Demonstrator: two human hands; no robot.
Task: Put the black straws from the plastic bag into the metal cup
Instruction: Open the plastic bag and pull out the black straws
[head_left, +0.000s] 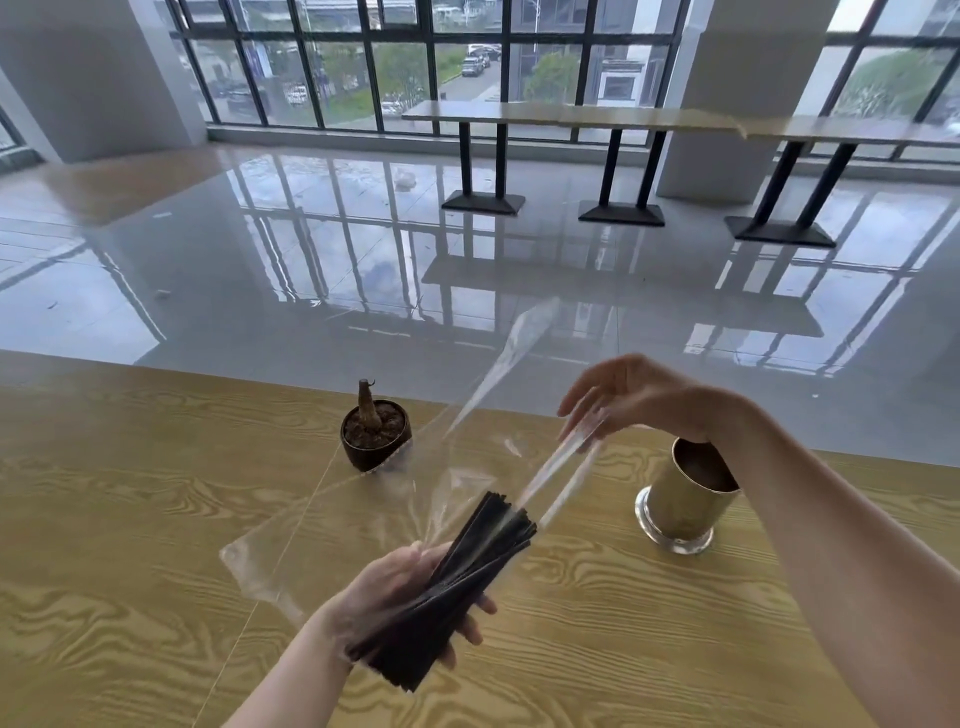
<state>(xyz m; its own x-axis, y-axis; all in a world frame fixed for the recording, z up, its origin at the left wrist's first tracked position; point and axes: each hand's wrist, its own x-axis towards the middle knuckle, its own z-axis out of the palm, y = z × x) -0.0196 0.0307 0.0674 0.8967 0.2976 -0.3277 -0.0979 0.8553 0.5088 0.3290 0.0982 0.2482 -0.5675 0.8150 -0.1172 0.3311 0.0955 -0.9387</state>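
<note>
Your left hand (389, 587) is gripping the black straws (483, 545) mid-bundle while your right hand (634, 389) is pinching the plastic bag (558, 465). The straws are looking light, stiff, slippery.

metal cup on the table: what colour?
The metal cup is shiny and gold-toned, with a silvery base and a dark inside; the head view shows it best.

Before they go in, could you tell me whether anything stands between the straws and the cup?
Yes: the bag is around the straws, gripped by the left hand; the wrist of the right hand hangs over the cup.
</note>
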